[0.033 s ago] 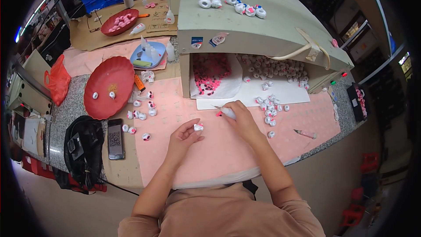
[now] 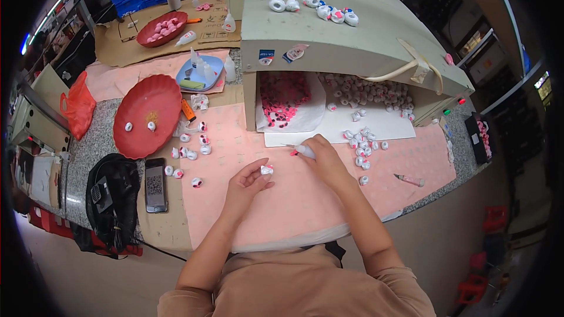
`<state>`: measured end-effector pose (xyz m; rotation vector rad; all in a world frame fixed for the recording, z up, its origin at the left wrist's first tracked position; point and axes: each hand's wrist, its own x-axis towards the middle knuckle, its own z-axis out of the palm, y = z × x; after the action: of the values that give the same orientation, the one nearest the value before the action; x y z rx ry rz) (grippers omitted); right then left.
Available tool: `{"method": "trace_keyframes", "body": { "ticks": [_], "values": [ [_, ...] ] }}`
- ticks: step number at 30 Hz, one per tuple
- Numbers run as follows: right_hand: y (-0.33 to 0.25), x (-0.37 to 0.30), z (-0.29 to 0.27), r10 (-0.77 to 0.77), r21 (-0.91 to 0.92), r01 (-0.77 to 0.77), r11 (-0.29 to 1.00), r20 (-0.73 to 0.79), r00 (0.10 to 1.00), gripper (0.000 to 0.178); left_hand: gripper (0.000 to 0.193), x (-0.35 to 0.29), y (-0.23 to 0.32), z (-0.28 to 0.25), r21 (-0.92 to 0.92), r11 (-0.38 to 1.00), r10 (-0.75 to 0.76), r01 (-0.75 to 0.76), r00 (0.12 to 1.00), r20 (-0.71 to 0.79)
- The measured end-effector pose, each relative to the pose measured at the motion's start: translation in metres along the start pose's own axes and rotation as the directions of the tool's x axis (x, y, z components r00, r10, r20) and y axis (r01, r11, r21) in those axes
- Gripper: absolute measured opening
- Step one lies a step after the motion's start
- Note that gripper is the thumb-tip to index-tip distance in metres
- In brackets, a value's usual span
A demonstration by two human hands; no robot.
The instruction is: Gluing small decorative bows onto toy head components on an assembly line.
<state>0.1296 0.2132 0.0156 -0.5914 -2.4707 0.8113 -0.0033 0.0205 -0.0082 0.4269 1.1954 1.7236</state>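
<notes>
Between thumb and fingers, my left hand (image 2: 247,185) pinches a small rounded white piece with pink on it (image 2: 267,170). To its right, my right hand (image 2: 325,163) is closed around a small white squeeze bottle (image 2: 306,151) whose thin tip points left. A small pink bit (image 2: 294,153) shows by the right fingertips; whether they grip it is hard to tell. Both hands are over the pink cloth (image 2: 282,211), apart from each other. A group of similar white pieces (image 2: 362,147) lies right of my right hand, and several more (image 2: 191,155) lie left of my left hand.
Ahead stands a grey-green box-like machine (image 2: 329,41), its opening holding many white pieces and a pile of pink bits (image 2: 285,100). At left are a red dish (image 2: 141,103), a phone (image 2: 155,185), a black bag (image 2: 111,199) and a blue tray (image 2: 211,66). A tube (image 2: 409,180) lies right.
</notes>
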Motion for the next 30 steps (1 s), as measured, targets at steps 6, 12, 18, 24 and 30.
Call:
{"method": "trace_keyframes", "body": {
  "ticks": [6,12,18,24,30],
  "values": [
    [-0.004,-0.008,0.002,0.052,-0.063,-0.046,0.997,0.099,0.994,0.019,0.043,0.0,-0.007,-0.007,0.068,0.989,0.131,-0.133,0.991,0.024],
    [-0.033,-0.046,0.003,0.356,0.727,-0.509,0.462,0.374,0.857,0.014,0.04,0.0,-0.013,-0.002,0.217,0.942,0.232,-0.255,0.965,0.125],
    [-0.044,-0.051,0.014,0.332,0.762,-0.566,0.313,0.471,0.817,0.015,0.037,-0.004,-0.009,0.004,0.316,0.899,0.264,-0.303,0.951,0.16],
    [-0.043,-0.052,0.017,0.358,0.733,-0.627,0.265,0.529,0.769,0.011,0.036,-0.008,-0.006,0.006,0.319,0.899,0.247,-0.301,0.948,0.2],
    [-0.041,-0.054,0.016,0.361,0.74,-0.611,0.282,0.508,0.782,0.011,0.035,-0.008,-0.003,0.007,0.353,0.882,0.232,-0.313,0.94,0.252]
  ]
}}
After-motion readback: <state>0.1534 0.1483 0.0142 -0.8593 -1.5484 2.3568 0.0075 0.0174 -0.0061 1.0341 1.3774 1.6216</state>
